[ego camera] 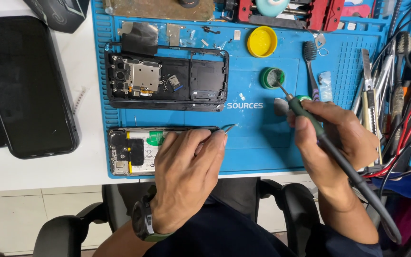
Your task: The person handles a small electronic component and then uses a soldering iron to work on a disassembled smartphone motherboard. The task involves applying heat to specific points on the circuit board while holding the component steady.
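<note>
My right hand (331,143) grips a soldering iron (305,114) with a dark green handle; its tip rests in a small green round tin (271,77) on the blue work mat (258,143). My left hand (186,166) holds metal tweezers (228,128) and lies over an opened phone (134,151) whose battery and boards show. The hand hides the phone's right half. A second opened phone frame (167,81) with a metal shield lies farther back on the mat.
A yellow round lid (262,41) and a dark toothbrush (311,66) lie on the mat. Hand tools (372,90) and red and black cables (410,119) crowd the right side. A black phone (24,85) lies on the white table at left. A red clamp (286,12) stands at the back.
</note>
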